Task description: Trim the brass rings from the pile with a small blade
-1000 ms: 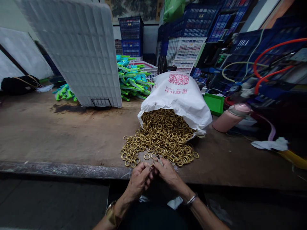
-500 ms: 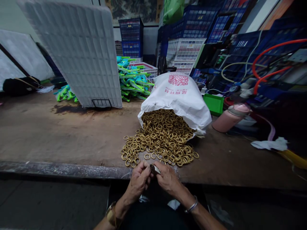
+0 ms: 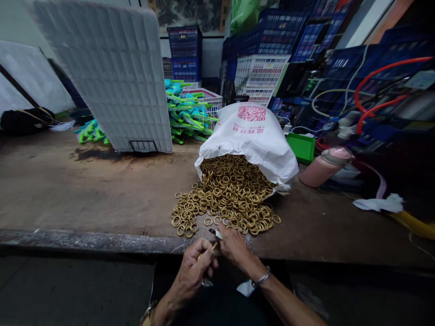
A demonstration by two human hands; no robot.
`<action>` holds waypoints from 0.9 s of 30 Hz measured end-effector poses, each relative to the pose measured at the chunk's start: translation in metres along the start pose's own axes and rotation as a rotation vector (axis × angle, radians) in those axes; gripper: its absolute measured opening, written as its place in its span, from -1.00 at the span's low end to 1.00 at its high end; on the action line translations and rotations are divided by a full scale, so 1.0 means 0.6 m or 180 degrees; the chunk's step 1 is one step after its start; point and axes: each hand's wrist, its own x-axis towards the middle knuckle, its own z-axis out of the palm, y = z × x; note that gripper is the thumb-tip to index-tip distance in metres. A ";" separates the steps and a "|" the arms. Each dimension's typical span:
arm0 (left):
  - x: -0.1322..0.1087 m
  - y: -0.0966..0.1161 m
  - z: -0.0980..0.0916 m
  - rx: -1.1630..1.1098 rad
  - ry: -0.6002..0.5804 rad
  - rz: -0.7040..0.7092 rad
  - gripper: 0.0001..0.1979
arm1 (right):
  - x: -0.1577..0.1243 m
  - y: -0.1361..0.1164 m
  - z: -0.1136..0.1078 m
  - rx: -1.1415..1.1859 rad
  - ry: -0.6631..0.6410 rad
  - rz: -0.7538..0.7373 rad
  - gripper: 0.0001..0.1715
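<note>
My left hand (image 3: 195, 268) is closed in a pinch at the table's near edge, with what looks like a brass ring between thumb and fingers. My right hand (image 3: 234, 246) sits right beside it, fingers closed round a small flat silver and black piece (image 3: 215, 233). Just beyond both hands lies a heap of brass rings (image 3: 226, 199), spilling out of a white sack (image 3: 249, 136) that lies on its side on the brown table (image 3: 84, 190).
A grey gridded panel (image 3: 108, 72) leans upright at the back left, with green and blue plastic parts (image 3: 188, 113) behind it. Blue and white crates (image 3: 268, 50) stack at the back. A pink flask (image 3: 322, 165), a green box (image 3: 302, 147) and hoses crowd the right side.
Both hands have drawn back a little toward me from the ring pile. The left hand dropped lower and the silver piece in the right hand now points left.
</note>
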 end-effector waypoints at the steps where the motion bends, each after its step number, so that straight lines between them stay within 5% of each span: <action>1: -0.001 0.003 -0.001 -0.0159 -0.0066 -0.0028 -0.71 | 0.006 -0.004 0.001 -0.0046 0.0036 0.0081 -0.65; 11: 0.013 0.005 -0.022 -0.1188 0.0187 -0.0311 -0.81 | 0.054 -0.030 0.024 -0.0539 0.0250 0.0278 -0.64; 20: 0.022 0.002 -0.038 -0.1818 0.0169 -0.0677 -0.75 | 0.055 -0.019 0.014 -0.0016 0.0458 0.0207 -0.79; 27: 0.032 -0.001 -0.026 -0.0792 0.0698 -0.0347 -0.72 | 0.031 -0.009 -0.005 0.1391 0.0717 -0.0245 -0.93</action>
